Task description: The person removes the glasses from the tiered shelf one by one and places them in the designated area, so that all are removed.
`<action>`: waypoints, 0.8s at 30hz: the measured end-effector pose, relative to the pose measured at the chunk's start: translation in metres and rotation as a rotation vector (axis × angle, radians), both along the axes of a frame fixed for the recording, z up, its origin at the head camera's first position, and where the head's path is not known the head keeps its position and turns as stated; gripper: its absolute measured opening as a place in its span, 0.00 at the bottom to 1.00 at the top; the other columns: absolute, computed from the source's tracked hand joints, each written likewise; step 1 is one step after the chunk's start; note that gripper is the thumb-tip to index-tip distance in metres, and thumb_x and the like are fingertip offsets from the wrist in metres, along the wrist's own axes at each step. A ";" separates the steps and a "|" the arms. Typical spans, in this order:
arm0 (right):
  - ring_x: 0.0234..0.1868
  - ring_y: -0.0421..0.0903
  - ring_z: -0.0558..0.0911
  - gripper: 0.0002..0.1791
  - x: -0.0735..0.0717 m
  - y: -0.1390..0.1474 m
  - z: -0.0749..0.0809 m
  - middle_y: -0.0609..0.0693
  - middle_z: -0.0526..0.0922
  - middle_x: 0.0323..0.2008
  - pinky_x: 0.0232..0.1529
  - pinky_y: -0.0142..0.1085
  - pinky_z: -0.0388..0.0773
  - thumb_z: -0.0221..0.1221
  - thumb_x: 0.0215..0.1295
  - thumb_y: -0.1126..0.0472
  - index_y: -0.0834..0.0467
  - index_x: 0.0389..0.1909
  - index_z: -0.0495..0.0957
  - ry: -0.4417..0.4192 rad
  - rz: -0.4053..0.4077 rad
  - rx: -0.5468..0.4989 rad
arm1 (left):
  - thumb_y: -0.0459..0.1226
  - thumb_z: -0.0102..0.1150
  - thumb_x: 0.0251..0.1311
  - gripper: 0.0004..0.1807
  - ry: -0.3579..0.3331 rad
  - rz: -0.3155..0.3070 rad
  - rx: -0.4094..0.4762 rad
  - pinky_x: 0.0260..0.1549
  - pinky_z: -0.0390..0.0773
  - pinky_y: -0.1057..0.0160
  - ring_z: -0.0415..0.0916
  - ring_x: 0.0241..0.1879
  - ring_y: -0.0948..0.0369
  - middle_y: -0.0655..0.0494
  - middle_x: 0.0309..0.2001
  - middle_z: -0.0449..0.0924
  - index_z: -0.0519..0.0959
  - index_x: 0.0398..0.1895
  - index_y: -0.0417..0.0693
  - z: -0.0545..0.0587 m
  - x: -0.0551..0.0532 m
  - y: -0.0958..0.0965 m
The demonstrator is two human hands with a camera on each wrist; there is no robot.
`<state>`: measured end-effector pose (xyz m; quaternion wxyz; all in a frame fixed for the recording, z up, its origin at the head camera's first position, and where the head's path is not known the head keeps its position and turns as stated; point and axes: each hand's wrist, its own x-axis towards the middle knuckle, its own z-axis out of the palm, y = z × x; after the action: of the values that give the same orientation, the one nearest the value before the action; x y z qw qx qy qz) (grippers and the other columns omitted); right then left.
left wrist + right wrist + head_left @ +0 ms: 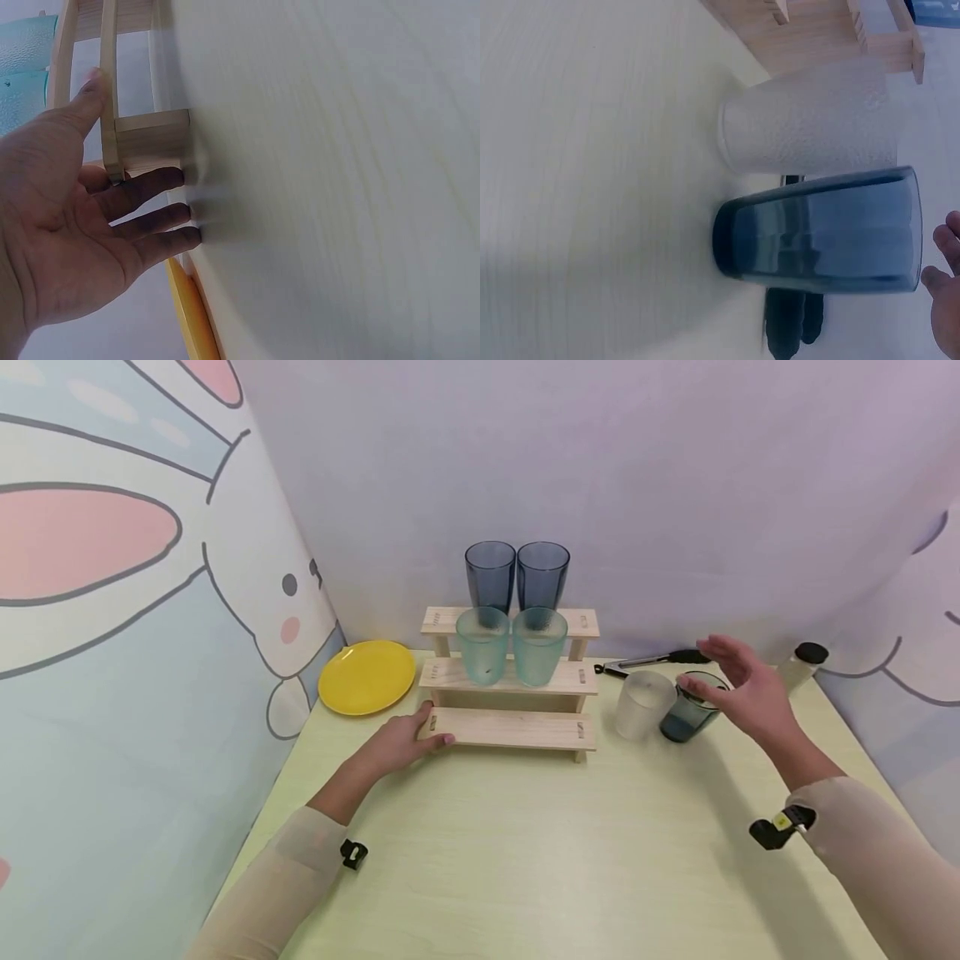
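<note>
My left hand point(400, 742) grips the left end of the lowest step of a three-step wooden rack point(513, 727). In the left wrist view its thumb point(91, 94) lies over the board and the other fingers reach past the end. Two dark blue glasses point(491, 568) stand on the top step, and two frosted teal glasses point(482, 647) on the middle one. At right, my right hand point(750, 689) hovers by the rim of another dark blue glass point(821, 232), fingers apart and nothing held. Close beside that glass stands a frosted clear glass point(643, 706).
A yellow plate point(367, 677) sits left of the rack. Behind the right-hand glasses lie black-handled tongs point(660, 660). A bottle with a black cap point(810, 653) stands at the far right, near the wall. Walls border the table point(517, 852) at the back and sides.
</note>
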<state>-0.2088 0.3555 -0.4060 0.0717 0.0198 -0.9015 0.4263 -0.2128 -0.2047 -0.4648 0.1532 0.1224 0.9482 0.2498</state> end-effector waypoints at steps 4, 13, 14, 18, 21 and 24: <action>0.84 0.46 0.69 0.48 -0.003 -0.017 0.009 0.48 0.77 0.79 0.69 0.11 0.64 0.76 0.72 0.51 0.44 0.87 0.63 0.070 0.036 -0.029 | 0.71 0.58 0.73 0.61 -0.002 -0.001 0.004 0.63 0.82 0.41 0.81 0.57 0.49 0.28 0.71 0.78 0.49 0.91 0.40 0.000 0.000 0.000; 0.77 0.41 0.77 0.46 -0.013 -0.062 0.025 0.53 0.77 0.78 0.68 0.16 0.71 0.78 0.70 0.56 0.47 0.85 0.67 0.104 0.148 -0.085 | 0.70 0.59 0.73 0.61 -0.002 0.005 0.006 0.67 0.81 0.40 0.82 0.63 0.45 0.28 0.76 0.73 0.48 0.91 0.41 0.001 0.002 0.002; 0.77 0.43 0.77 0.46 -0.014 -0.068 0.026 0.54 0.77 0.78 0.69 0.17 0.71 0.78 0.69 0.57 0.48 0.85 0.67 0.103 0.160 -0.095 | 0.70 0.59 0.73 0.61 -0.001 0.004 0.004 0.66 0.81 0.40 0.82 0.63 0.45 0.28 0.77 0.73 0.49 0.91 0.41 0.001 0.002 0.002; 0.79 0.52 0.76 0.47 -0.016 -0.090 0.030 0.53 0.77 0.79 0.74 0.27 0.73 0.78 0.69 0.55 0.51 0.85 0.66 0.077 0.186 -0.119 | 0.70 0.59 0.73 0.61 -0.006 0.010 0.006 0.67 0.81 0.40 0.81 0.63 0.46 0.29 0.78 0.71 0.49 0.91 0.42 0.001 0.002 0.002; 0.80 0.54 0.76 0.48 -0.020 -0.105 0.030 0.53 0.76 0.79 0.77 0.36 0.73 0.79 0.68 0.52 0.52 0.85 0.66 0.061 0.203 -0.127 | 0.71 0.59 0.72 0.61 -0.007 0.015 0.004 0.66 0.81 0.40 0.81 0.61 0.47 0.29 0.79 0.71 0.49 0.91 0.42 0.001 0.001 0.002; 0.80 0.53 0.76 0.47 -0.025 -0.118 0.027 0.53 0.77 0.79 0.79 0.42 0.72 0.78 0.69 0.54 0.53 0.84 0.66 0.072 0.239 -0.159 | 0.71 0.59 0.72 0.61 -0.009 0.018 -0.003 0.65 0.81 0.41 0.81 0.60 0.47 0.28 0.78 0.72 0.49 0.91 0.42 0.000 0.000 0.001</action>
<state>-0.2338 0.2371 -0.3788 0.0542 0.1365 -0.8531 0.5007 -0.2129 -0.2036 -0.4653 0.1553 0.1124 0.9490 0.2504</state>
